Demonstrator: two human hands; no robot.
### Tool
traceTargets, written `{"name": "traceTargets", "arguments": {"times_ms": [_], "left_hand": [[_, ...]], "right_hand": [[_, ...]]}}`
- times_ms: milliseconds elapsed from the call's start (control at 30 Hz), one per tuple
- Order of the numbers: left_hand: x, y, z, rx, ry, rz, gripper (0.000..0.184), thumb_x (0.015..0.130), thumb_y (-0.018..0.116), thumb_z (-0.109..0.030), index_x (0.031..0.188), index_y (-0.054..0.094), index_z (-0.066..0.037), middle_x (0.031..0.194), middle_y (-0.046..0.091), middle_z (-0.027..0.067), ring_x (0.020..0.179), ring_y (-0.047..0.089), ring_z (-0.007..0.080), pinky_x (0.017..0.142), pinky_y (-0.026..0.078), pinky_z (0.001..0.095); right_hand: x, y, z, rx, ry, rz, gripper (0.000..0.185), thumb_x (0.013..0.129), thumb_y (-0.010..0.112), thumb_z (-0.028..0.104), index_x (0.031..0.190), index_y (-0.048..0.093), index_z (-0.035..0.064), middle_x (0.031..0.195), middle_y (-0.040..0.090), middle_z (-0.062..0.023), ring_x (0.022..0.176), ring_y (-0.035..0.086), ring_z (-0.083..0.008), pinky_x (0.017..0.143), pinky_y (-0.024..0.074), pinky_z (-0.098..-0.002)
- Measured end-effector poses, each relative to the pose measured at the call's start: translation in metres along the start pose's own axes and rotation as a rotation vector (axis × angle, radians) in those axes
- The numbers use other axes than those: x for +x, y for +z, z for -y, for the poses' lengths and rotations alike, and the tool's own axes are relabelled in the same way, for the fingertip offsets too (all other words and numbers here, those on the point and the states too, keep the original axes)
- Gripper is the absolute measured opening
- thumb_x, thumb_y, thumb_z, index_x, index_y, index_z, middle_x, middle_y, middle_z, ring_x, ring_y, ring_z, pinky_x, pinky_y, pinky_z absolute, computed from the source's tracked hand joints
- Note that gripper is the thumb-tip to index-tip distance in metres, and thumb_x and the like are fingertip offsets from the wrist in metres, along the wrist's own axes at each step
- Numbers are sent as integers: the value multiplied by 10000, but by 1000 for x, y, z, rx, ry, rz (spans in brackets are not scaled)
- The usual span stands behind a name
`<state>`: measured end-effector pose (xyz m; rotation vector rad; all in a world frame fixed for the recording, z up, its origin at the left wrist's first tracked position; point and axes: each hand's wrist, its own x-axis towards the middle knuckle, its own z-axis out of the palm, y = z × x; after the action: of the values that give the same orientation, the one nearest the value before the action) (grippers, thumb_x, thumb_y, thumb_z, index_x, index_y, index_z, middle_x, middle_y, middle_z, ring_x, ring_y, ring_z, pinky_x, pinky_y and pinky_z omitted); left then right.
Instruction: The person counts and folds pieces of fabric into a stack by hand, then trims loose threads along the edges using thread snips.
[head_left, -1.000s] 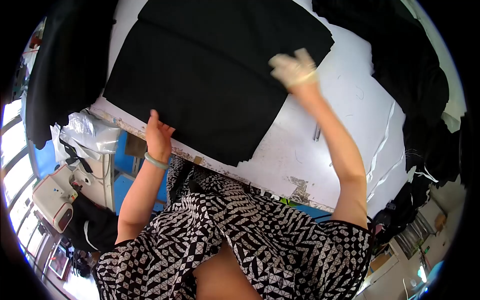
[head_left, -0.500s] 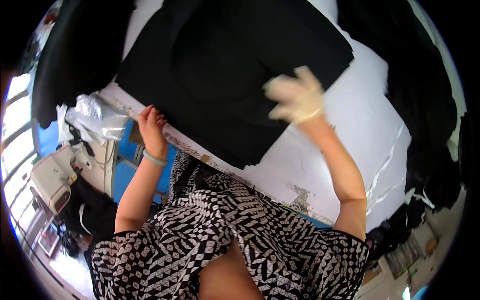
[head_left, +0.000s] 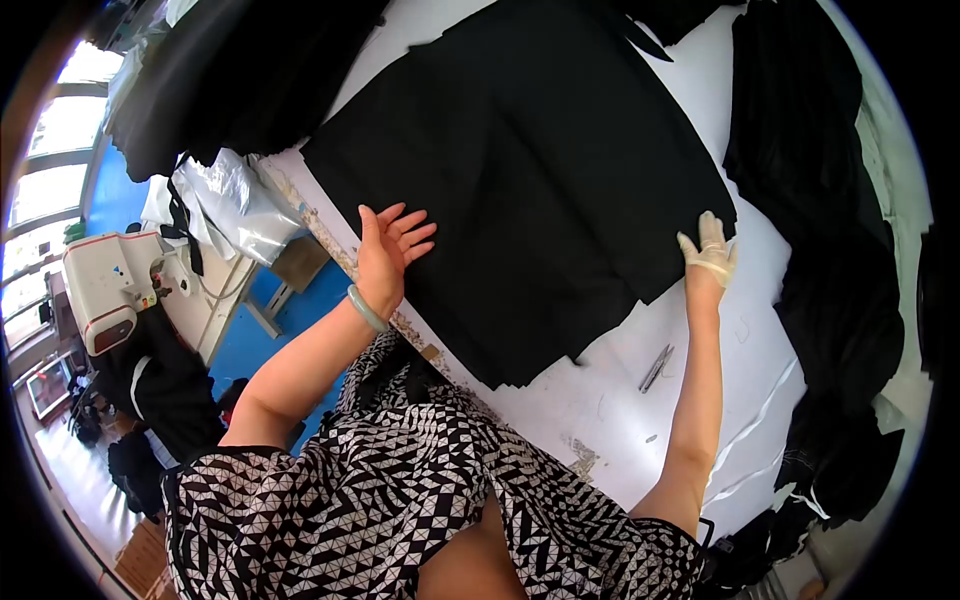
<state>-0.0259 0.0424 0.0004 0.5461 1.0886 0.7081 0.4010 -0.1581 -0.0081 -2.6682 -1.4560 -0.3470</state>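
Observation:
A large piece of black fabric [head_left: 520,200] lies spread over the white table [head_left: 540,410], with a soft crease down its middle. My left hand [head_left: 388,258], bare and with a pale bangle at the wrist, is at the fabric's left edge with its fingers spread and palm partly turned up. At the right edge, my right hand [head_left: 709,252] wears a whitish glove and rests with fingers outstretched on the fabric's border. Close to my right forearm, small metal thread snips [head_left: 656,368] lie on the table.
Dark fabric piles lie at the upper left [head_left: 240,70] and along the right side [head_left: 810,200]. A silvery plastic bag [head_left: 240,205] sits by the table's left edge. Beyond it stands a white sewing machine [head_left: 105,285]. White strips [head_left: 755,435] lie at the lower right.
My right hand has moved right and slightly down to the fabric's right edge. My left hand has shifted right and opened. The fabric looks flatter, and the snips are now visible.

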Motion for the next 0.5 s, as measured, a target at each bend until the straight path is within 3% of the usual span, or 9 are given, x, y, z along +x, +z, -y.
{"name": "traceTargets", "arguments": {"times_ms": [33,100,167,267,300,333,400,467,500], "left_hand": [[-2,2,0,14,2,-37,812,1007,399,-637,1429,367,55,1258,596,190,1075,631,277,914,526,394],[2,-12,10,66,37,-100,751,1011,433,-602,1405,383,35,1217,590,173,1029,625,261,882,541,371],[-5,-3,9,188,111,-222,660,1012,500,-535,1400,389,-13,1122,573,123,955,598,216,842,551,355],[-4,-5,11,238,117,-240,568,1017,532,-462,1383,406,-47,1107,577,105,956,596,192,825,549,344],[-1,-9,14,245,99,-234,543,1019,533,-445,1373,412,-51,1102,577,101,954,594,186,822,549,340],[6,-17,19,252,84,-228,518,1022,534,-428,1364,419,-56,1097,577,97,952,593,179,818,549,335],[4,-23,18,213,56,-222,482,1026,536,-403,1344,429,-57,1087,575,91,940,590,168,808,548,327],[2,-15,8,109,44,-208,460,1027,537,-389,1323,438,-50,1075,573,87,921,589,160,793,547,318],[2,-15,8,120,50,-206,472,1025,542,-399,1324,442,-48,1063,581,80,904,598,163,796,542,320]], "right_hand": [[-7,6,1,73,-176,-35,347,902,695,220,1214,671,71,1320,652,-64,1222,594,-245,1141,320,-483],[-23,-21,46,203,-481,-66,235,880,703,128,1112,692,94,1186,702,-59,1083,663,-254,1090,396,-494],[-47,-67,109,443,-600,295,219,835,724,302,982,699,142,1060,707,5,1014,666,-186,1087,409,-444],[-15,-85,90,356,-401,308,303,817,710,363,980,722,108,1094,713,-22,1062,655,-206,1123,359,-418],[-12,-55,56,490,-39,181,339,853,700,337,1092,728,99,1196,702,-61,1171,619,-239,1140,329,-440],[-4,-37,26,469,36,39,384,901,672,338,1171,709,68,1274,678,-80,1255,568,-257,1152,305,-457],[-9,-6,0,-37,-40,24,371,928,664,272,1203,678,24,1320,655,-70,1244,587,-242,1132,337,-475],[-29,6,9,179,-391,-69,297,923,661,275,1125,701,61,1270,673,-58,1180,619,-235,1099,382,-488],[-37,-19,51,246,-425,57,212,932,636,291,1017,707,110,1115,711,-33,1097,646,-218,1077,412,-475]]}}
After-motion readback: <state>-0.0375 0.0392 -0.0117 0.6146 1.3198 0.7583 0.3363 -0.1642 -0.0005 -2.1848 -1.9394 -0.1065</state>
